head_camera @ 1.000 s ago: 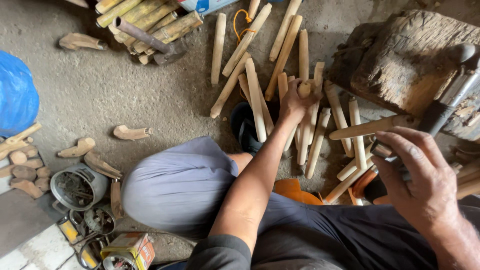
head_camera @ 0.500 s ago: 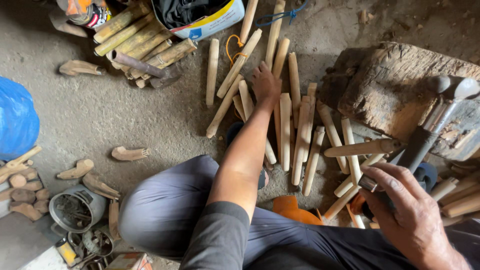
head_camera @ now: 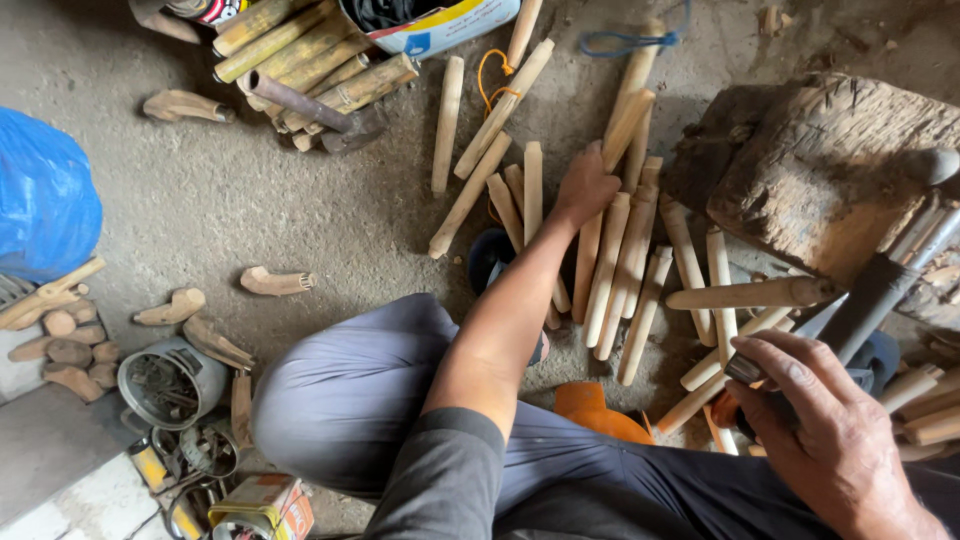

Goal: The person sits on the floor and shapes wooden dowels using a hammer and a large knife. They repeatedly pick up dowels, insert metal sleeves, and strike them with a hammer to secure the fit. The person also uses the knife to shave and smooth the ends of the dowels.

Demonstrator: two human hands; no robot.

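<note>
The left hand is stretched forward over the sticks, which lie side by side on the floor just left of the stump; its fingers are curled down onto the top end of one stick, but whether they have closed round it cannot be told from this view. The right hand sits below the stump, fingers wrapped tight round the dark handle of a tool whose shaft runs up toward the stump's right edge; the head is partly out of sight. One stick lies crosswise at the foot of the stump, apart from the row. As to progress, judged from the lie of things: a good number of pale, rounded sticks are already laid out left of the stump, which suggests shaped stock, while a bundle of rougher, yellowish lengths remains stacked far left of the stump, beside a cardboard box. A hammer rests on that bundle. Small carved pieces lie scattered well left of the stump, near a blue bag and a tin of metal bits. No stick lies on the stump at present, so the next piece is not yet in working position.
</note>
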